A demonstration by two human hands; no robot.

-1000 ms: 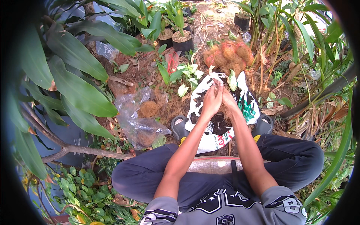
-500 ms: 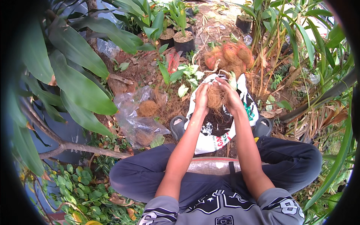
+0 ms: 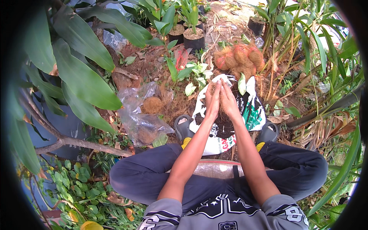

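We squat with our knees spread, both forearms running forward from the lower edge. Our left hand point(image 3: 213, 100) and right hand point(image 3: 229, 101) are pressed palm to palm, fingers straight and pointing away from us, and a tuft of brown coconut fibre point(image 3: 218, 111) is squeezed between them; strands show at the fingertips and hang out below the heels of the palms.

Straight beneath the hands lies an open white sack point(image 3: 214, 138) with green and black print, its mouth showing dark soil point(image 3: 226, 128). A grey sandal point(image 3: 183, 127) sits just left of the sack, beside our left wrist, and another grey sandal point(image 3: 267, 133) just right of it.

To the left of the hands, a crumpled clear plastic bag point(image 3: 140, 115) lies on the ground with a round fibre ball point(image 3: 152, 104) on it, and loose fibre is spread between that bag and the sack.

Just beyond the fingertips a small plant with pale green leaves point(image 3: 195, 80) stands, and beyond it to the right a heap of reddish coconut husks point(image 3: 239, 57). Farther off, ahead and slightly left of the hands, two black nursery pots point(image 3: 193, 40) hold young green plants. Broad green leaves point(image 3: 84, 76) crowd the far left, well apart from the hands.
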